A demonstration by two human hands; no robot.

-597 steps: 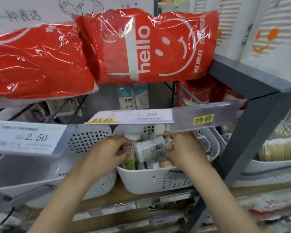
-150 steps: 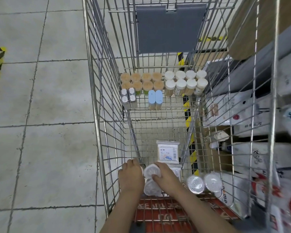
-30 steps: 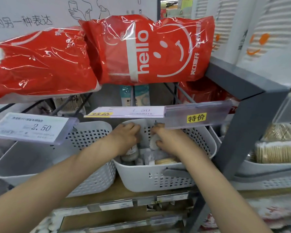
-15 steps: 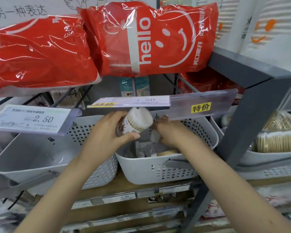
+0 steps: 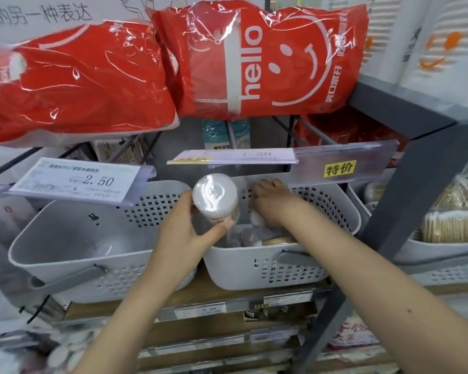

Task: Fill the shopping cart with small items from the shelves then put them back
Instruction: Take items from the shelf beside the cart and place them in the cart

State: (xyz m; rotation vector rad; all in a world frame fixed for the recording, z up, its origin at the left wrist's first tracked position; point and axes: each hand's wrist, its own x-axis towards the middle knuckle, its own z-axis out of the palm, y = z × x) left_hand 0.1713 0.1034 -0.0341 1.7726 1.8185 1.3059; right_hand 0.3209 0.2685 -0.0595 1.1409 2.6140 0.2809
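My left hand (image 5: 189, 228) grips a small round clear jar with a white lid (image 5: 216, 197), holding it tilted over the left rim of the middle white basket (image 5: 268, 268). My right hand (image 5: 270, 205) reaches down inside that basket, fingers curled over a small whitish item (image 5: 254, 218) among several small containers; whether it holds the item is hidden. A flat wooden-coloured pack (image 5: 277, 241) lies in the basket below the right wrist.
A white basket (image 5: 73, 255) stands to the left, another white basket (image 5: 443, 249) with stick packs to the right. Price tags (image 5: 79, 180) and a clear tag strip (image 5: 341, 168) overhang the baskets. Red bags (image 5: 254, 60) fill the shelf above. A grey post (image 5: 405, 190) stands at right.
My left hand lifted the jar out of the middle basket and now holds it slightly lower and more to the left. My right hand stays inside the basket.
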